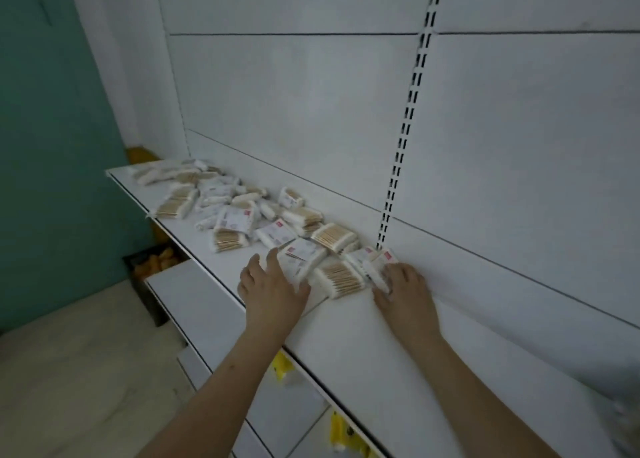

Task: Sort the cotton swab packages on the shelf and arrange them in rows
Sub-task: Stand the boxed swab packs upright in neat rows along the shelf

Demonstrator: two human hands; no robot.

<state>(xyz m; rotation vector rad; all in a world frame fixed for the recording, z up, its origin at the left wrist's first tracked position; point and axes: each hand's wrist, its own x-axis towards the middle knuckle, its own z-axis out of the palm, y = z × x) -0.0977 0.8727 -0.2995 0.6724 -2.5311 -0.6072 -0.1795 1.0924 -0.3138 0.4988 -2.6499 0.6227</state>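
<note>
Cotton swab packages [242, 212] lie in a loose heap on the white shelf [363, 347], against the back panel [311, 111]. Left hand [273, 288] grips one label-up package [301, 258]; right hand [403, 286] grips another package [379, 267] at the heap's near end.

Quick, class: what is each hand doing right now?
Left hand: grips a labelled package.
Right hand: fingers on a package by the wall; grip unclear.
</note>
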